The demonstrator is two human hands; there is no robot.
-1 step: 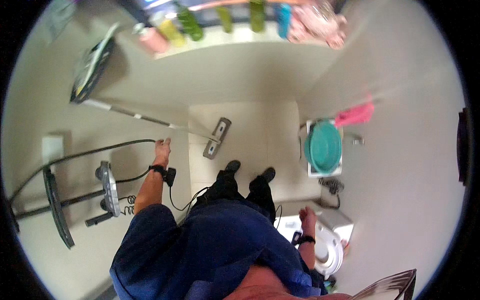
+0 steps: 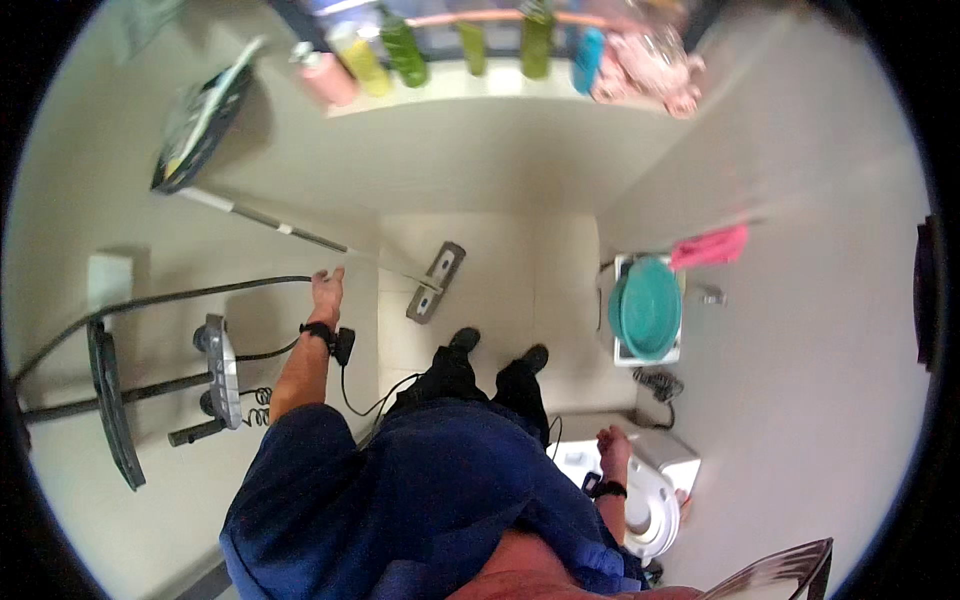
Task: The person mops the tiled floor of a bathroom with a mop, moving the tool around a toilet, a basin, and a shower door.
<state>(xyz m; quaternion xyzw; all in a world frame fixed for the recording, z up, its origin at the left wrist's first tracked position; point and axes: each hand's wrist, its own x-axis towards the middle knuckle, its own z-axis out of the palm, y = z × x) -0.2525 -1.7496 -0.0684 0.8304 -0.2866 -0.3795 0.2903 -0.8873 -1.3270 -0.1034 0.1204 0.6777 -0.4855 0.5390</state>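
My left hand (image 2: 327, 290) hangs on the left with its fingers loosely apart. A dark shower hose (image 2: 200, 299) runs up to it and passes out of sight behind it; I see no grip on the hose. A flat mop (image 2: 436, 282) rests on the floor ahead, its thin pole slanting up to the left. My right hand (image 2: 613, 447) hangs beside the white toilet (image 2: 655, 520), fingers loosely bent, with nothing visible in it. Both wrists wear dark bands, and a small black box hangs by the left one.
On the left wall are a shower mixer (image 2: 222, 370) and a rack (image 2: 205, 130). Bottles such as a green one (image 2: 405, 50) line the window ledge. A teal basin (image 2: 650, 308) sits over a white stand at right, below a pink cloth (image 2: 710, 246).
The view has shifted slightly, so the ledge and mop sit a little lower in the picture. Both hands keep nearly the same place and pose.
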